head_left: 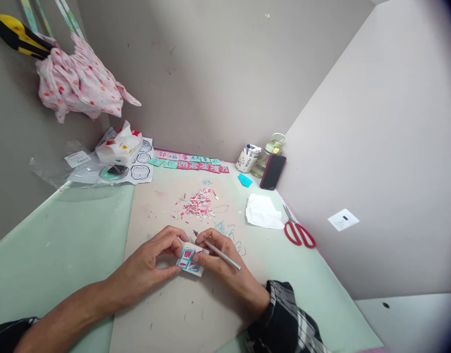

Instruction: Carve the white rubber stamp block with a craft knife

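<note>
Between my hands is a small white block [189,259], its face marked in blue outlines with red patches. My left hand [157,255] pinches the block's left side between thumb and fingers. A slim silver craft knife [222,256] lies in my right hand [225,252], its pointed tip turned up and away to the left. The right thumb also rests on the block's right part, and the fingers curl behind it. Just beyond the hands, a heap of red and white shavings [200,203] lies on the beige board [144,215].
Several coloured tiles with characters [196,165] line the board's back edge. Red-handled scissors [299,233], a crumpled tissue [262,212], a phone [273,171], a bottle [260,166] and a pen can [247,158] stand or lie right. A tissue pack [118,147] sits back left.
</note>
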The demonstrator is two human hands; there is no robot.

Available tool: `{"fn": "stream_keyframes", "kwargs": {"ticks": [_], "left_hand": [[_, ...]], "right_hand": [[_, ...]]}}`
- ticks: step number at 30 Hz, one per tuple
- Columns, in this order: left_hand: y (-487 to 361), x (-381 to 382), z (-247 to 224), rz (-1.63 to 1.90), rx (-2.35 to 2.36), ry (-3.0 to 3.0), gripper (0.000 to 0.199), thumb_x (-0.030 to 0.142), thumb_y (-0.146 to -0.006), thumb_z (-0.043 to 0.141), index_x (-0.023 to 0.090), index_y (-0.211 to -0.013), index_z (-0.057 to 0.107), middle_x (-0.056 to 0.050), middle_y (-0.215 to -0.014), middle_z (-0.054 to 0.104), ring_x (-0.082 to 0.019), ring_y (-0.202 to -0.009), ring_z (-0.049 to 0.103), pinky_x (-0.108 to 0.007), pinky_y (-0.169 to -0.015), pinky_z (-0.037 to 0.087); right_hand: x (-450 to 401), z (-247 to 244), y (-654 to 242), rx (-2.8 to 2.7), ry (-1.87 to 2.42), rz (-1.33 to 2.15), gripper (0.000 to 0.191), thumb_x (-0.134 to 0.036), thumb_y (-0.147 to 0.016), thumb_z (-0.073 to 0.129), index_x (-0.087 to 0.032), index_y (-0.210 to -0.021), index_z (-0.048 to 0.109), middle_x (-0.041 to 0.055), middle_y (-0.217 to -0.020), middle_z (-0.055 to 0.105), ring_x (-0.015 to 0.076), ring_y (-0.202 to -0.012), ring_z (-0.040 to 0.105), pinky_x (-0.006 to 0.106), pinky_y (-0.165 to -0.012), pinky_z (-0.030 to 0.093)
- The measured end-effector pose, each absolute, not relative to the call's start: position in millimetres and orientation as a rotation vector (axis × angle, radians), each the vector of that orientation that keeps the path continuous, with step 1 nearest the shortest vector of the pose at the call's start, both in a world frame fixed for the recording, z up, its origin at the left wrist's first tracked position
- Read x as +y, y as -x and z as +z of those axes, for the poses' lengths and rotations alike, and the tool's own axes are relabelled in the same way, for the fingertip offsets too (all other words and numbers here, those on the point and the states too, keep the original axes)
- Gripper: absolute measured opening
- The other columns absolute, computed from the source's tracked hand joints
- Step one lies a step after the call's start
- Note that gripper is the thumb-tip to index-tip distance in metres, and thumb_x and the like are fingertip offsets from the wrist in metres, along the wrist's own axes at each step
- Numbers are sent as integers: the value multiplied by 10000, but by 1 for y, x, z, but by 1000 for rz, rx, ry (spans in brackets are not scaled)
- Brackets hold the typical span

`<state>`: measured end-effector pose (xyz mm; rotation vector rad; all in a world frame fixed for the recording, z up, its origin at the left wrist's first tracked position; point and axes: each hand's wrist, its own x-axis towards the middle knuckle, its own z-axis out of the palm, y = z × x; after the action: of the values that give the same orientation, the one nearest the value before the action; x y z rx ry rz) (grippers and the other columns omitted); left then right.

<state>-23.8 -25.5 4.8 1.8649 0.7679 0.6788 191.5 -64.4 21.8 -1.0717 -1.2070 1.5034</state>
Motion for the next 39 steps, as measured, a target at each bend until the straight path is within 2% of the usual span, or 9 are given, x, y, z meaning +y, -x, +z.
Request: {"fn": "stream_keyframes", "kwargs": {"ticks": [3, 7, 9, 16, 23, 31, 36, 39], "left_hand": [[23, -27, 2, 766, 849, -1933, 46, 287, -908, 607, 251, -917, 579, -30, -1120, 606, -215, -1008, 622, -346, -905, 529], [23, -28, -3, 764, 978, -2063, 134, 326, -942, 586, 250, -845, 531, 17, -865, 541, -184, -765, 543, -297, -702, 463], [22, -29, -4, 700, 988, -2079, 163, 339, -966, 556, 248, -834, 523, 25, -821, 531, -180, -718, 524, -295, -661, 427], [16, -29, -1, 619, 973, -1957, 125, 344, -953, 533, 246, -877, 548, 14, -846, 582, -192, -745, 557, -307, -683, 431], [16, -30, 1, 618, 954, -1953, 211, 396, -973, 482, 236, -862, 564, 14, -832, 608, -187, -756, 585, -300, -688, 454], [15, -30, -2, 668, 956, -2064, 217, 354, -1011, 432, 234, -878, 555, 24, -823, 612, -168, -741, 615, -274, -674, 477], [10, -34, -8, 798, 1008, -2206, 134, 244, -959, 433, 232, -847, 503, 15, -810, 569, -167, -684, 560, -293, -645, 411], [7, -36, -10, 874, 1036, -2287, 175, 212, -963, 394, 231, -814, 484, 17, -773, 526, -172, -668, 521, -312, -644, 359]], "right_hand": [[-66, 22, -190, -1219, 1123, 1429, 297, -344, -764, 827, -221, -910, 599, -41, -773, 597, 135, -672, 521, 260, -631, 391], [-65, 19, -189, -1259, 1232, 1229, 250, -316, -777, 775, -221, -916, 589, -38, -784, 581, 135, -671, 485, 258, -614, 377], [-65, 15, -189, -1287, 1243, 1173, 249, -318, -785, 772, -220, -919, 586, -43, -773, 561, 129, -656, 463, 255, -601, 360], [-66, 13, -188, -1257, 1168, 1254, 292, -366, -781, 819, -221, -914, 603, -33, -781, 584, 133, -659, 506, 269, -623, 400], [-67, 15, -188, -1213, 1113, 1328, 311, -349, -771, 863, -215, -912, 621, -38, -773, 613, 117, -652, 521, 252, -627, 411], [-67, 12, -188, -1216, 1120, 1313, 346, -367, -748, 890, -215, -901, 618, -45, -761, 612, 109, -636, 513, 243, -611, 411], [-68, 8, -181, -1219, 1125, 1241, 279, -315, -772, 846, -214, -877, 608, -48, -737, 601, 112, -628, 497, 246, -596, 387], [-68, 4, -176, -1196, 1138, 1206, 255, -292, -776, 822, -208, -873, 601, -38, -752, 612, 121, -651, 516, 256, -613, 391]]}}
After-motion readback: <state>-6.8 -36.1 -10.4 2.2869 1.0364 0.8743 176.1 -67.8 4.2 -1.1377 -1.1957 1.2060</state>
